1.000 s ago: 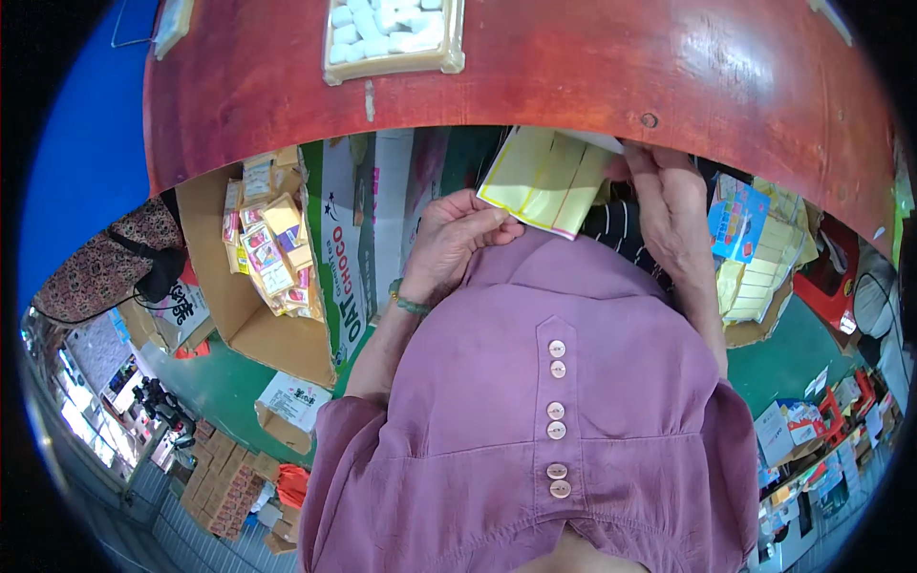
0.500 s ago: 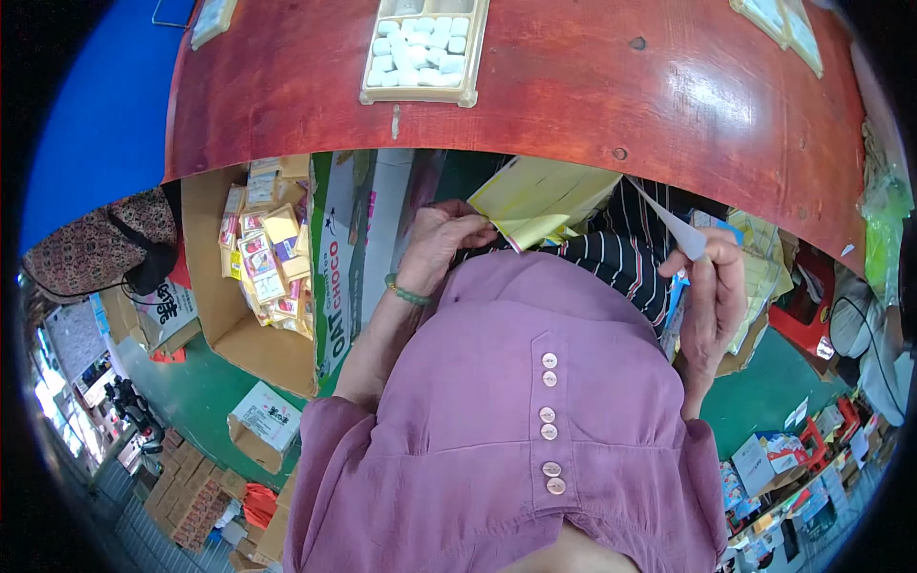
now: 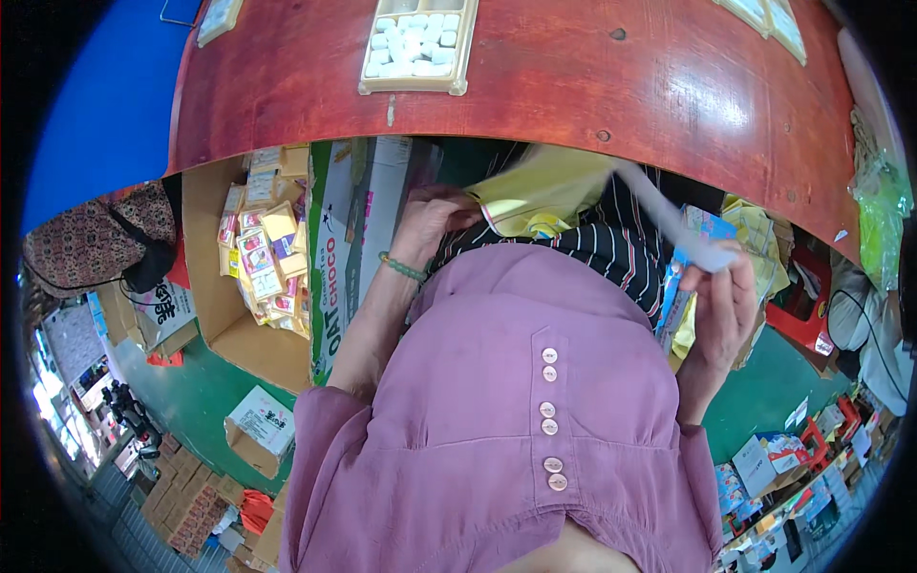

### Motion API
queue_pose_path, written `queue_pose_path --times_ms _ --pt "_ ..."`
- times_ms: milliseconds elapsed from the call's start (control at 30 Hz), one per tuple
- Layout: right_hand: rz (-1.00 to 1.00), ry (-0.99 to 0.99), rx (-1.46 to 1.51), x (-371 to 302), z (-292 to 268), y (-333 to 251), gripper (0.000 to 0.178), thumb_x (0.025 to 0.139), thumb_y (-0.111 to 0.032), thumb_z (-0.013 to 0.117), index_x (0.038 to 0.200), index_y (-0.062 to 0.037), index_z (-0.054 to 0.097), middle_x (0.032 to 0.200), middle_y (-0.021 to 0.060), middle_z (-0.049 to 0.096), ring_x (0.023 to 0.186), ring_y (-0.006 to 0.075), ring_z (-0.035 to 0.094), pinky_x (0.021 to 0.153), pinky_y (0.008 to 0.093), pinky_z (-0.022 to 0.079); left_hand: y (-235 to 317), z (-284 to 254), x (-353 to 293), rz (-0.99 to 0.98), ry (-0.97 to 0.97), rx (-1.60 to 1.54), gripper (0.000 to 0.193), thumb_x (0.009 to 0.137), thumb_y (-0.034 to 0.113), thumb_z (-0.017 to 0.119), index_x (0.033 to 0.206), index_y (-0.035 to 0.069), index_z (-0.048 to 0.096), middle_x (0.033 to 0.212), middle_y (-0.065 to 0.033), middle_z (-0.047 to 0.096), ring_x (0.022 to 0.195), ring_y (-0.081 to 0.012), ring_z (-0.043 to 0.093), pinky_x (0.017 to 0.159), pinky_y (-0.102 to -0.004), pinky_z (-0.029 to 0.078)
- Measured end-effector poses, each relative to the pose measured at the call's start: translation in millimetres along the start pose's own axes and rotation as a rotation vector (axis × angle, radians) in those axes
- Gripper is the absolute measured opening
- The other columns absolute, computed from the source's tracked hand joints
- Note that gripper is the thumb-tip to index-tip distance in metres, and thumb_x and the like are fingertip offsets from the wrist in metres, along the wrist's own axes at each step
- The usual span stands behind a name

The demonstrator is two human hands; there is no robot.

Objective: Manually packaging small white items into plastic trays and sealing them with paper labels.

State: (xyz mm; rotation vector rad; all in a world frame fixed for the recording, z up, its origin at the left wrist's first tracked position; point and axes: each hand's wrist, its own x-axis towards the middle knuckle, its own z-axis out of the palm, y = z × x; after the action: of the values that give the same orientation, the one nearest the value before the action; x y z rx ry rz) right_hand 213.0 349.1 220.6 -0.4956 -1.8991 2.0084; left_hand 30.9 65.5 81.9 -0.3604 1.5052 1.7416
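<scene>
My left hand [image 3: 427,216] grips the left edge of a yellow packet [image 3: 538,196] held just under the edge of the red-brown table [image 3: 592,86]. A green bead bracelet [image 3: 402,268] sits on that wrist. My right hand [image 3: 723,307] is out to the right, pinching a thin whitish strip [image 3: 669,222] that runs back up toward the yellow packet. Below that hand hang blue and yellow packets [image 3: 680,304]. My mauve buttoned top [image 3: 516,411] fills the lower middle of the view.
A cream tray [image 3: 417,46] of small white blocks lies on the table. An open cardboard box [image 3: 250,277] of small colourful packets stands at my left, beside a tall green and white carton [image 3: 342,248]. More boxes [image 3: 256,427] sit on the green floor. Clutter fills the right side.
My right hand has swung away from the yellow packet to the right and downward, drawing the whitish strip out with it. My left hand has stayed on the packet.
</scene>
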Motion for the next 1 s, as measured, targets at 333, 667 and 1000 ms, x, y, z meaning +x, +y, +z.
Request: queue_pose_path --times_ms 333,667,1000 --pt "-0.043 0.057 -0.398 -8.8 -1.4 -32.5 0.013 0.094 0.001 0.040 0.091 0.0015 0.053 0.097 0.0085 0.053 0.084 0.0112 0.048 0.077 0.0244 0.038 22.3 -10.4 -23.7 0.136 0.219 0.535 0.018 0.086 0.007 0.060 0.098 -0.006 0.062 0.085 -0.0094 0.065 0.073 -0.0143 0.062 0.065 -0.0267 0.051" --pt "-0.228 -0.151 -0.623 19.3 72.7 -65.1 0.008 0.086 0.007 0.048 0.090 0.0020 0.053 0.091 0.0115 0.054 0.075 0.0186 0.056 0.064 0.0300 0.046 113.9 75.1 -155.1 0.295 -0.344 0.439 0.021 0.092 0.013 0.058 0.098 -0.006 0.063 0.092 -0.0132 0.066 0.082 -0.0171 0.065 0.075 -0.0275 0.054" --pt "-0.550 -0.623 -0.595 17.7 140.1 -61.5 0.027 0.072 0.002 0.064 0.097 0.0021 0.053 0.102 0.0154 0.056 0.084 0.0327 0.061 0.067 0.0358 0.050 105.4 63.7 -170.9 0.414 -0.164 0.255 0.022 0.092 0.014 0.060 0.101 -0.005 0.064 0.089 -0.0067 0.067 0.078 -0.0101 0.064 0.069 -0.0213 0.052"
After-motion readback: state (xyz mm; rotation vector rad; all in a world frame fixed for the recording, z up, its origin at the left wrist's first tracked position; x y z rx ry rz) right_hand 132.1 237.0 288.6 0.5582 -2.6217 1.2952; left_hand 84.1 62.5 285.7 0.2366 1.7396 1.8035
